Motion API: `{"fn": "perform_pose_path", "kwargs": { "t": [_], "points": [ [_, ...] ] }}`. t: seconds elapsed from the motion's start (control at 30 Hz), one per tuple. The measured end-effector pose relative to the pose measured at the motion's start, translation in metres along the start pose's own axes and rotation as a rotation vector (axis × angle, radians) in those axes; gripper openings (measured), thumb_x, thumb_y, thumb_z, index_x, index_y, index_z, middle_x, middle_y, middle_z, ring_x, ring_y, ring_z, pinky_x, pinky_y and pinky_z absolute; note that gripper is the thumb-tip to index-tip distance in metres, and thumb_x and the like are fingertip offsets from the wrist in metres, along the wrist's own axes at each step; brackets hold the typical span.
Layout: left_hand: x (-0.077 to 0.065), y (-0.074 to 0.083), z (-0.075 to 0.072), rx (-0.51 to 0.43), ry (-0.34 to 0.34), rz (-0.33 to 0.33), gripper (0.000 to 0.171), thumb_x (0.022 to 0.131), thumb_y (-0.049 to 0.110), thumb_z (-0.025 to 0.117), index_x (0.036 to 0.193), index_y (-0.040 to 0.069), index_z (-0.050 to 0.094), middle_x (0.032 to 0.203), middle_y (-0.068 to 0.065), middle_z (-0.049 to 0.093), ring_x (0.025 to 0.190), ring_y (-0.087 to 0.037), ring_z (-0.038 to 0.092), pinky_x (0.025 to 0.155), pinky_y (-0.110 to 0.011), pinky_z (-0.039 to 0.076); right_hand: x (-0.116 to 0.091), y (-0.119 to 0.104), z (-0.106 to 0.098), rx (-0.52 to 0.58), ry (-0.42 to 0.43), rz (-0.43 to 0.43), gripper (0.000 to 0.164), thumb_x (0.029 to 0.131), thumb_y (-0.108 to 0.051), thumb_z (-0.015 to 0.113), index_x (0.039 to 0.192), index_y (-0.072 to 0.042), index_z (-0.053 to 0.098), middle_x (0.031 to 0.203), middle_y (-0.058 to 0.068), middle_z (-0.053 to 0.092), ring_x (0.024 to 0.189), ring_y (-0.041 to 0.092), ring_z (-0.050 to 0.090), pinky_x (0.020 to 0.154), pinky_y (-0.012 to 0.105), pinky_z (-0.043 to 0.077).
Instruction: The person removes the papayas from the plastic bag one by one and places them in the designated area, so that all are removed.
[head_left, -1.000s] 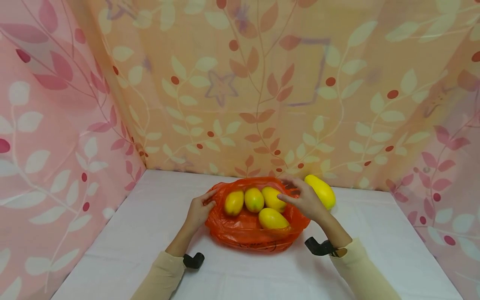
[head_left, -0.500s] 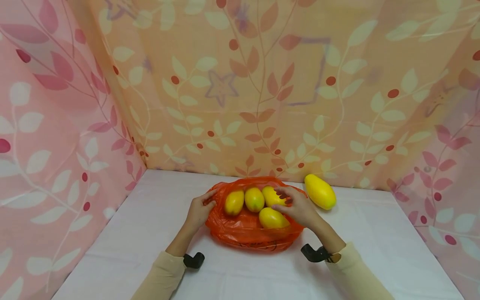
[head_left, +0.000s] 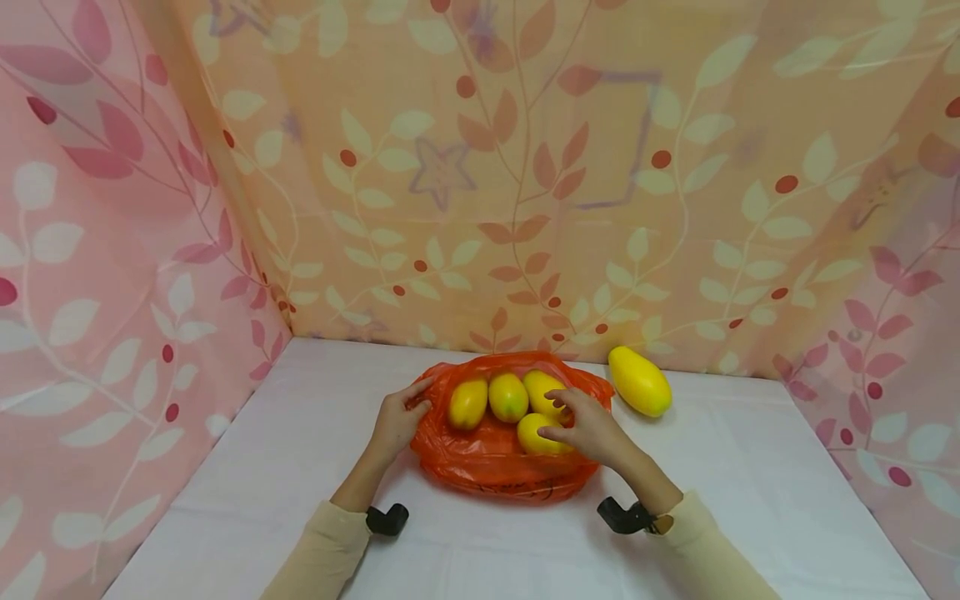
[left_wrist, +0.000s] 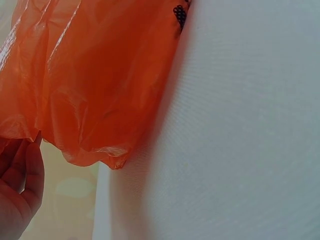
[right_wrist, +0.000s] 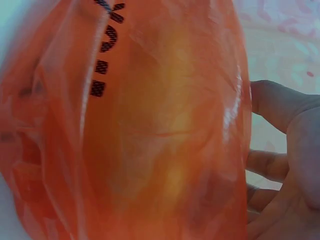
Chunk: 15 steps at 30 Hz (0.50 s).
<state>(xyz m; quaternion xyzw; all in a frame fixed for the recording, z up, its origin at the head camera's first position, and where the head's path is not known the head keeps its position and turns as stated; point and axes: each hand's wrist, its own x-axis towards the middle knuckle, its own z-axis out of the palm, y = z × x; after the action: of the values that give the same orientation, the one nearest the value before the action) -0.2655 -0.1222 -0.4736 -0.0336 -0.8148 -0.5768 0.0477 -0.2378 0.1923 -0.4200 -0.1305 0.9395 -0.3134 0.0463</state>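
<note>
An orange-red plastic bag point(head_left: 480, 467) lies with its mouth spread open in the middle of the table, several yellow mangoes point(head_left: 508, 398) inside it. At its left rim my left hand point(head_left: 396, 421) holds the plastic between thumb and fingers; in the left wrist view those fingers point(left_wrist: 34, 170) are at the bag's edge. My right hand point(head_left: 588, 427) reaches over the right side of the bag, thumb and fingers apart around the front right mango point(head_left: 538, 433), partly covering it. In the right wrist view the bag's side point(right_wrist: 165, 125) hides the fingertips.
Another yellow mango point(head_left: 640, 382) rests on the white table point(head_left: 300, 467), right of the bag near the back edge. Patterned cloth point(head_left: 450, 208) hangs behind and at both sides. A black wrist-worn device point(head_left: 622, 515) sits below each hand.
My right hand has moved left and toward me, from the bag's right rim to over the front right mango. The left hand stays at the left rim.
</note>
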Motion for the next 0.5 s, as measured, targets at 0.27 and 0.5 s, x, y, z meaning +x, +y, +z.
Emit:
{"fn": "perform_pose_path", "kwargs": {
  "t": [0.27,0.5],
  "points": [
    [0.000,0.000,0.000,-0.010,0.000,-0.001,0.041,0.093,0.002,0.058,0.134,0.008,0.060,0.140,-0.019,0.055,0.135,-0.033,0.047,0.106,-0.047,0.045,-0.002,-0.001,0.007,-0.065,-0.030,0.068,0.062,0.080,-0.038,0.078,0.131,-0.009,0.058,0.126,0.013,0.061,0.121,0.034,0.057,0.096,0.052,0.052],
    [0.000,-0.001,0.001,0.001,-0.001,-0.010,0.042,0.093,0.002,0.059,0.135,0.007,0.059,0.141,-0.019,0.053,0.135,-0.033,0.047,0.105,-0.047,0.045,-0.003,0.000,0.015,-0.111,-0.048,0.088,0.062,0.078,-0.039,0.079,0.129,-0.009,0.060,0.119,0.012,0.059,0.105,0.026,0.060,0.095,0.049,0.053]
  ]
}}
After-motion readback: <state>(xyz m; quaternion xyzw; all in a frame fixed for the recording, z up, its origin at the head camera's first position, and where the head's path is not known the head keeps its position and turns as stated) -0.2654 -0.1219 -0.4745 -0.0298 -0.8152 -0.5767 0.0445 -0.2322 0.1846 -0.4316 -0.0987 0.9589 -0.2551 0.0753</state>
